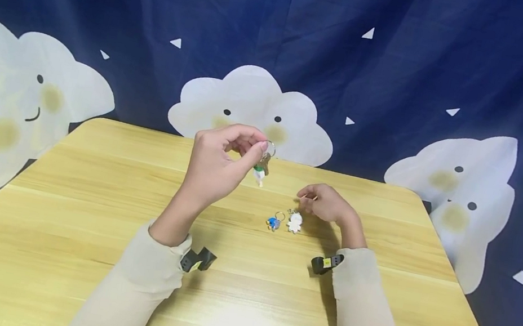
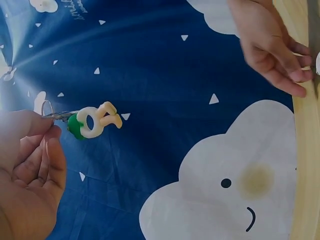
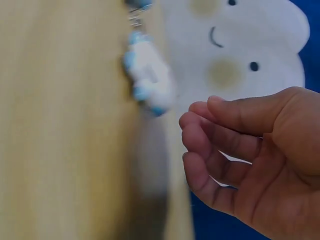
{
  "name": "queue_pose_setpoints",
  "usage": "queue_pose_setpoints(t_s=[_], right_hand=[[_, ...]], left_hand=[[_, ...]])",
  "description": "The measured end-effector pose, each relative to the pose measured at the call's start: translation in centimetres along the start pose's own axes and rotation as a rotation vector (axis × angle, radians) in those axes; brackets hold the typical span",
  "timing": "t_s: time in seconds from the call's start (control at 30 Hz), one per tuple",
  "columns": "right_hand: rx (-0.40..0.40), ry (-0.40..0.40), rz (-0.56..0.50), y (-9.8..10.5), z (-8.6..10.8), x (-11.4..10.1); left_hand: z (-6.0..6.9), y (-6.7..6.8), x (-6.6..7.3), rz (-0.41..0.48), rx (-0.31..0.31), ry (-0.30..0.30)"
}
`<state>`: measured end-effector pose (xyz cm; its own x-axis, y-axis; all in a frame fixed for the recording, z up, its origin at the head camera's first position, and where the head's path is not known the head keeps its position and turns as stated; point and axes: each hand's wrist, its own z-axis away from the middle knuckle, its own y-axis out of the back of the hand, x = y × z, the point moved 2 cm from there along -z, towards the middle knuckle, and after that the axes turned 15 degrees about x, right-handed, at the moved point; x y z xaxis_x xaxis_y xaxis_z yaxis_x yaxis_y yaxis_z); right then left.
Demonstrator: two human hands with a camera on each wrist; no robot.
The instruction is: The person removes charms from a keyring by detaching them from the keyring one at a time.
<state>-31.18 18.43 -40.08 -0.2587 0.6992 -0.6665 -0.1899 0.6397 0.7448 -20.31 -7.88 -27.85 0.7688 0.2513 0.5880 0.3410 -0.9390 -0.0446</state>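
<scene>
My left hand (image 1: 212, 164) pinches the metal ring of a keychain (image 1: 259, 176) between thumb and fingertips, held up over the table. In the left wrist view, the keychain's charm (image 2: 90, 122) is green and white with pale, leg-like ends. My right hand (image 1: 329, 203) hovers low over the table with loosely curled fingers and nothing in them. Just left of it lies a white figure-shaped keychain (image 1: 295, 223), edged in light blue in the right wrist view, where it is blurred. Beside that is a small blue and grey keychain (image 1: 273, 223) with a ring.
Both hands work above a light wooden table (image 1: 55, 199) with rounded far corners. Behind its far edge hangs a dark blue curtain (image 1: 242, 23) with white clouds and triangles. A small black device (image 1: 197, 260) sits on the left wrist, another (image 1: 326, 263) on the right.
</scene>
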Motion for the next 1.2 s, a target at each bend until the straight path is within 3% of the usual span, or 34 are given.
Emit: queue_pose_setpoints(t_s=[0.13,0.23,0.47,0.57,0.7,0.8,1.07,1.2], right_hand=[[0.077,0.101,0.026,1.6,0.7,-2.1],[0.180,0.207,0.039,2.7,1.6,-4.7],[0.593,0.483,-0.023,4.2,5.1,-11.1],[0.704,0.605,-0.053,4.1,6.4,-13.2],[0.716,0.721,-0.090,3.4,7.4,-15.1],[0.706,0.743,-0.107,2.9,7.6,-15.7],[0.717,0.663,-0.189,2.8,7.4,-15.6],[0.683,0.622,-0.236,3.0,7.3,-15.4]], left_hand=[[0.0,-0.1,-0.1,-0.011,-0.048,0.026],[0.1,-0.2,-0.1,-0.028,-0.084,0.035],[0.2,-0.4,-0.3,-0.081,-0.120,0.019],[0.2,-0.4,-0.3,-0.095,-0.115,0.007],[0.3,-0.4,-0.3,-0.100,-0.106,-0.017],[0.3,-0.4,-0.2,-0.091,-0.106,-0.030],[0.3,-0.3,0.1,0.010,-0.154,0.018],[0.2,-0.3,0.2,0.016,-0.182,-0.024]])
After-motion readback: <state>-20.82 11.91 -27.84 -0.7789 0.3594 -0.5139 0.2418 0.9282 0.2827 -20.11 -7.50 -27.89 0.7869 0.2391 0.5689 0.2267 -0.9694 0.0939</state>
